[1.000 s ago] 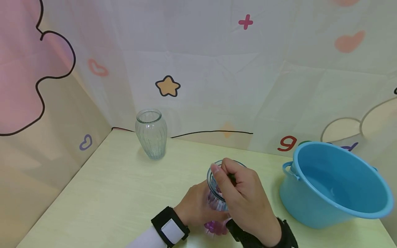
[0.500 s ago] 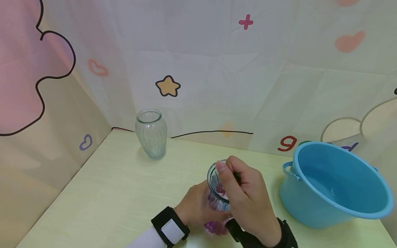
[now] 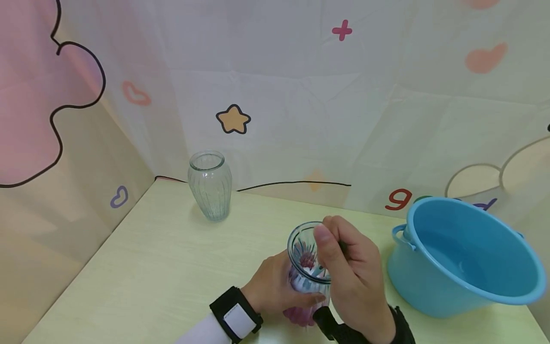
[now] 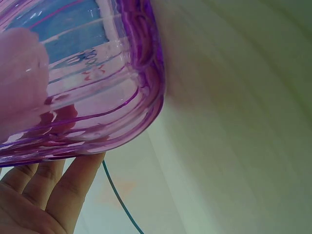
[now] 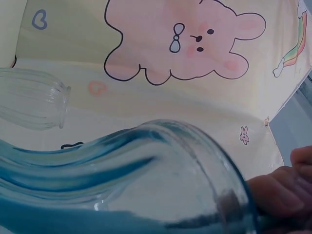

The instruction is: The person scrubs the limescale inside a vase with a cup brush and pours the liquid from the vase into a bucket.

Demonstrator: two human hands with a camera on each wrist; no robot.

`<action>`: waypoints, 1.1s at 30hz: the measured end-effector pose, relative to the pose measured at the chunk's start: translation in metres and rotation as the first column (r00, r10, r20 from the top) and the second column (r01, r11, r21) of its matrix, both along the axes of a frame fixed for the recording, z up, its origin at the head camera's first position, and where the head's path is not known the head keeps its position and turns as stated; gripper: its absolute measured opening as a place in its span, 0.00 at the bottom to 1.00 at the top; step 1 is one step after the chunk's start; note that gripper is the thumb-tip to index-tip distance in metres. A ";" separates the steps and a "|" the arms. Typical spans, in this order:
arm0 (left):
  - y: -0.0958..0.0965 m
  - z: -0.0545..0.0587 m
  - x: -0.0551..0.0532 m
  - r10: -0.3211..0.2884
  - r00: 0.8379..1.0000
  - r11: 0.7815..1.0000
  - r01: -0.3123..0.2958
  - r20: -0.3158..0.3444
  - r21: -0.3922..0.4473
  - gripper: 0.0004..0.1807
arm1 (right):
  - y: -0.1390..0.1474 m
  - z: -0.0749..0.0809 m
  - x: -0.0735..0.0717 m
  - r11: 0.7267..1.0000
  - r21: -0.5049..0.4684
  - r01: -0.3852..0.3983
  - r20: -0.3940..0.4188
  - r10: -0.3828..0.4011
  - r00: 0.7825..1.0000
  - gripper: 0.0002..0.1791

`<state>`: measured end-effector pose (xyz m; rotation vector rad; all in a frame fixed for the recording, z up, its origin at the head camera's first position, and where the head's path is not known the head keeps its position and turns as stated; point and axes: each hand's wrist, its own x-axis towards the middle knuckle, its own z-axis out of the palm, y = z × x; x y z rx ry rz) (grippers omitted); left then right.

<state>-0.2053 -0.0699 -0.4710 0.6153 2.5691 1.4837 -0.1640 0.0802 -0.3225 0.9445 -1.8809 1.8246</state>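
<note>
My left hand [image 3: 272,285] grips the body of a ribbed glass vase [image 3: 310,286], its thumb across the near side. The glass is bluish around the mouth and purple at the base. In the left wrist view, the purple bottom of the vase [image 4: 112,92] fills the upper left, with fingers [image 4: 68,192] underneath. My right hand [image 3: 356,272] is curled at the right side of the rim and pinches a small dark piece [image 5: 230,207], seen through the glass in the right wrist view. Most of that piece is hidden; I cannot tell its kind.
A clear ribbed glass vase [image 3: 209,191] stands upright at the back left of the pale table [image 3: 172,258]. To the right is a large blue bucket [image 3: 429,282] with a side handle. A printed cloth backdrop [image 3: 279,95] rises behind the table.
My right hand has shifted rightward along the rim of the held vase, so more of its opening shows. My left hand keeps its grip in nearly the same place.
</note>
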 end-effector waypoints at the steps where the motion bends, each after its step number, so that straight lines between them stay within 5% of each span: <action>1: 0.000 0.000 0.000 -0.002 1.000 1.000 0.002 -0.004 -0.002 0.38 | 0.000 0.000 0.000 1.000 0.029 -0.003 0.013 0.003 1.000 0.19; 6: -0.001 -0.001 -0.001 -0.014 1.000 1.000 0.014 -0.016 -0.006 0.38 | 0.000 0.000 -0.003 0.982 0.177 -0.071 0.104 0.053 0.993 0.18; 11: -0.001 -0.001 0.000 -0.019 0.999 1.000 0.018 -0.035 -0.015 0.38 | 0.000 -0.004 -0.007 0.965 0.239 -0.107 0.112 0.082 0.990 0.18; 33: -0.001 0.001 0.000 -0.005 0.999 0.999 0.003 -0.041 -0.047 0.40 | -0.002 -0.002 -0.007 0.966 0.246 -0.084 0.118 0.056 0.991 0.20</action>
